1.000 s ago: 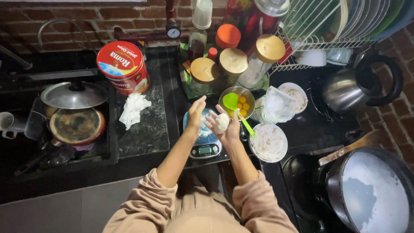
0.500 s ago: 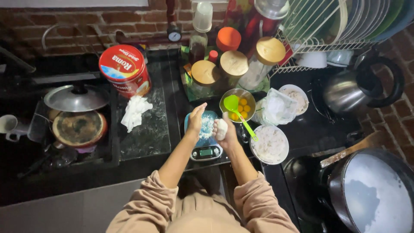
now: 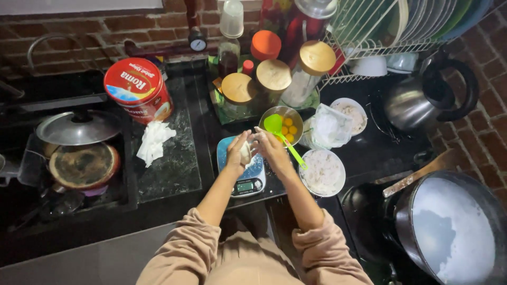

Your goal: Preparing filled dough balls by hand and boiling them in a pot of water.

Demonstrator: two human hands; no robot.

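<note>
My left hand [image 3: 237,153] and my right hand [image 3: 268,147] are pressed together around a small pale lump of dough [image 3: 246,153], just above a blue kitchen scale [image 3: 248,182] with a small display. Right behind my hands stands a metal bowl [image 3: 293,117] holding several egg yolks, with a green spoon [image 3: 281,134] resting in it. A white plate of pale crumbly filling [image 3: 322,171] sits to the right of my right hand. Both sleeves are tan.
A red round tin [image 3: 138,95] and crumpled white tissue [image 3: 154,141] lie left. Lidded pots [image 3: 79,129] sit in the sink area. Jars with wooden lids [image 3: 273,75], a plastic bag [image 3: 327,129], a kettle [image 3: 422,97], a dish rack [image 3: 401,26] and a large floury pot [image 3: 454,227] fill the right.
My hands have come together and closed around the dough lump; earlier the left palm was held open beside the dough in my right hand.
</note>
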